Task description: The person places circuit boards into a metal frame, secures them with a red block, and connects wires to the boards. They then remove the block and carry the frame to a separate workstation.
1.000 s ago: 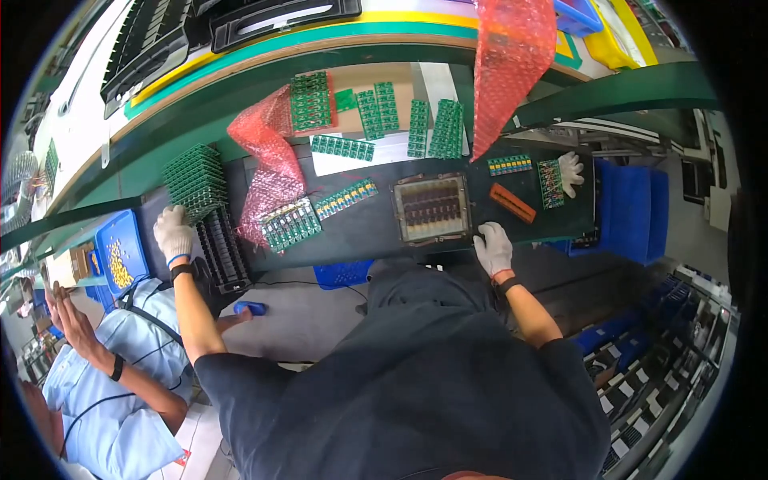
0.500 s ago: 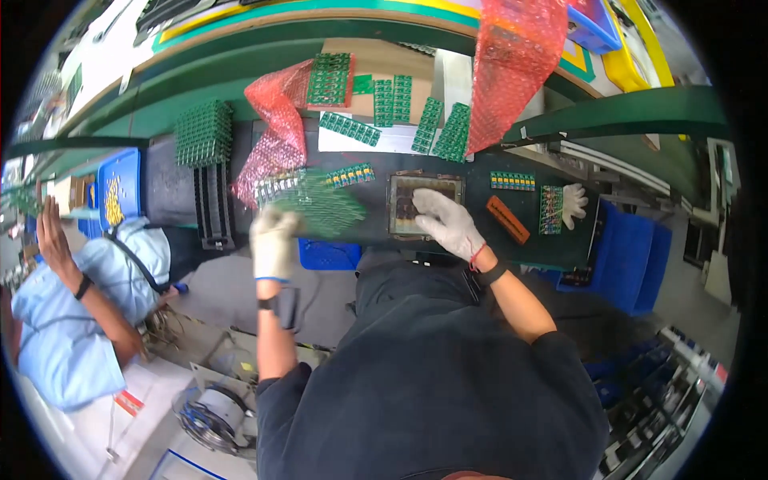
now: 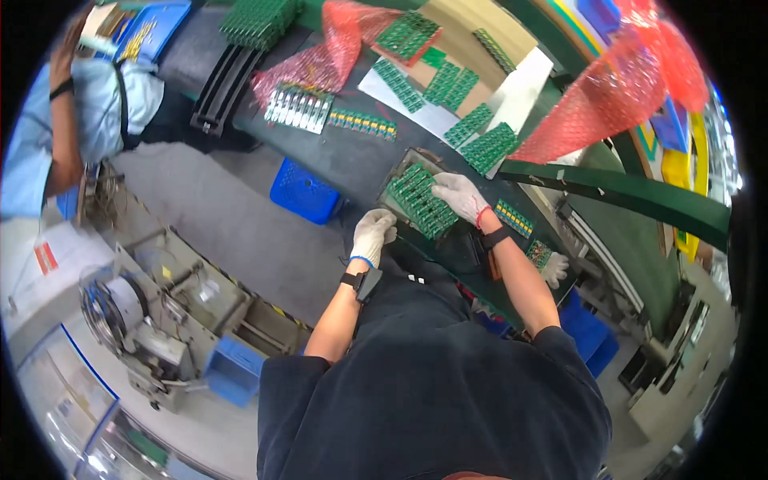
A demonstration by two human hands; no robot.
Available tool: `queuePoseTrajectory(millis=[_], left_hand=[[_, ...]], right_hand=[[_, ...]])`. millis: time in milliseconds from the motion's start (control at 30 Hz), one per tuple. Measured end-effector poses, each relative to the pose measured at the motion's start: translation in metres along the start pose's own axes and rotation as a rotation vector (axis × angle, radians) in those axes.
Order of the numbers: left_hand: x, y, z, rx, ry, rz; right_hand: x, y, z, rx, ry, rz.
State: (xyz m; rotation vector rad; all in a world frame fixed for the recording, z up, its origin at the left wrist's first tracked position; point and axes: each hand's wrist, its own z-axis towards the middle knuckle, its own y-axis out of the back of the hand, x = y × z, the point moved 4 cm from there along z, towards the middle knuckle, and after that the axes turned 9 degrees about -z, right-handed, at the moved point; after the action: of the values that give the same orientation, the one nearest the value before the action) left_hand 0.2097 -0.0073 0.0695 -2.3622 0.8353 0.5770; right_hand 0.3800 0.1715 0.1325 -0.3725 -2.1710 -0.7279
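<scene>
Right hand [image 3: 459,195] hides part of the green board [image 3: 419,200].

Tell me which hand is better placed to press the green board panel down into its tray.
Probably the right hand: it already lies flat on the green board panel in the tray. The left hand sits off the panel, at the tray's near edge.

White gloves [image 3: 374,232], green boards [image 3: 420,200] dotted with a regular grid, red bubble wrap [image 3: 616,96], a blue crate [image 3: 304,192], a dark grey worktop [image 3: 352,160], and a neighbour's pale blue shirt [image 3: 104,104].
</scene>
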Motion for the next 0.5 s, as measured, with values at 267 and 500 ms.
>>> queuePoseTrajectory(millis=[267, 500], left_hand=[[0.048, 0.017, 0.021, -0.089, -0.059, -0.151], [0.032, -0.006, 0.024, -0.16, -0.128, 0.066]], right_hand=[[-0.013, -0.004, 0.029, 0.08, 0.01, -0.434], [-0.054, -0.02, 0.036, 0.071, -0.015, -0.251]])
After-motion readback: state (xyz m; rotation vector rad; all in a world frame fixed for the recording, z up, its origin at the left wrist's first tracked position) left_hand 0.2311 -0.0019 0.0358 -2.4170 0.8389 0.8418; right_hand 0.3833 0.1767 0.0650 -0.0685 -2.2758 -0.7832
